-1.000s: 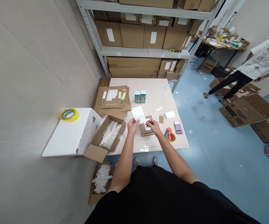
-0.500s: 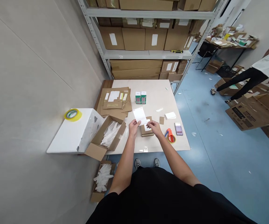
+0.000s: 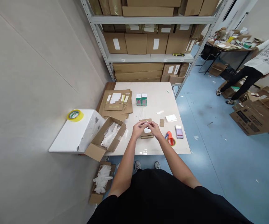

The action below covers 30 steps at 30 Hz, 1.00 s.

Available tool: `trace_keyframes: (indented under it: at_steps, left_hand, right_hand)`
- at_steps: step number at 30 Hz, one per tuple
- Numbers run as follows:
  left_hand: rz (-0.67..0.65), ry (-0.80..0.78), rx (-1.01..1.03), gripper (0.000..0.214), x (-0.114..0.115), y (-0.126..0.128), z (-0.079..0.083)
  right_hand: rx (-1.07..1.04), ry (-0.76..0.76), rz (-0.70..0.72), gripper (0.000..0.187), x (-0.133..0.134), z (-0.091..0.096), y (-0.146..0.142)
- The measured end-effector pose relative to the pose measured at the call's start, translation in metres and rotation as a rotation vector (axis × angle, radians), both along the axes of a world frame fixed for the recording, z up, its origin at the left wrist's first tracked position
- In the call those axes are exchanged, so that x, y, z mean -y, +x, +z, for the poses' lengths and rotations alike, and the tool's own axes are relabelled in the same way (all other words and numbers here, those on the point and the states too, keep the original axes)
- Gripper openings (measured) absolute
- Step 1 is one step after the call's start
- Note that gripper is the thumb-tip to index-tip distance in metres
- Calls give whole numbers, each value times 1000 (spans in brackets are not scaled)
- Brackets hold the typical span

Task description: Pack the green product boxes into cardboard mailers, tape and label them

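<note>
My left hand [image 3: 138,129] and my right hand [image 3: 155,129] meet fingertip to fingertip just above a small brown cardboard box [image 3: 146,134] near the front of the white table [image 3: 162,146]. Both pinch a small whitish thing between them; I cannot make out what it is. The large white sheet seen before is out of sight. Two green-and-white product boxes [image 3: 141,100] stand upright farther back on the table.
Flattened cardboard [image 3: 117,102] lies at back left, an open carton of white bags [image 3: 109,135] at the left edge. A white pad [image 3: 171,118], orange tape dispenser [image 3: 170,138] and purple item [image 3: 179,132] lie right. Yellow tape roll [image 3: 75,115] sits on a white block. Another person [image 3: 257,67] stands far right by shelves [image 3: 148,57].
The white sheet held up by my left hand is gone from view. Both hands have come together over the small box. The view has shifted slightly; the other person moved.
</note>
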<state>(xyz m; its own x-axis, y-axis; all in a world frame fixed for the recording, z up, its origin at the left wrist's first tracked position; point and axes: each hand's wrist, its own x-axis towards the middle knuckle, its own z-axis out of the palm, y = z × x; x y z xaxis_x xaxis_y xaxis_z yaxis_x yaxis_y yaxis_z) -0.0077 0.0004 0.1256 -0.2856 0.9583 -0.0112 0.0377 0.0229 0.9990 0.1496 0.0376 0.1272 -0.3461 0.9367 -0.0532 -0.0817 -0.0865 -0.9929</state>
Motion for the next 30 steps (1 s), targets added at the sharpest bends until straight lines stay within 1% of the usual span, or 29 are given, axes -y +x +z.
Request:
trace_keyframes:
  at_steps: [2,4,6,9,13,16,18,21,24,27,30]
  left_hand:
    - [-35,-21,68,46,-1,4,1]
    - [-18,-28,126,49,-2,7,0]
    - [14,-12,142,46,-2,9,-1]
    - [94,0,114,40,-2,12,-2]
    - [172,0,155,47,-2,17,-3]
    - [171,-10,240,59,-3,23,-5]
    - [159,-17,269,63,-2,28,-6]
    - [153,-35,233,63,0,34,-7]
    - [140,-55,235,74,4,40,-8]
    - [136,-47,254,71,10,42,-11]
    - [180,-28,227,57,18,40,-15]
  right_hand:
    - [-6,19,-2,31,-2,-1,1]
    - [-20,33,11,31,-4,-1,3]
    - [-37,43,25,31,-5,0,5]
    - [-59,34,35,31,-5,0,9]
    - [-77,-28,48,32,-6,-4,14]
    - [-86,-67,42,34,-7,-8,18]
    - [-84,-76,46,35,-7,-10,20]
    - [-54,-68,62,33,-8,-9,24]
    - [-11,-41,78,31,-8,-9,28]
    - [8,-19,122,28,-8,-10,32]
    - [-13,-26,151,26,-6,-13,35]
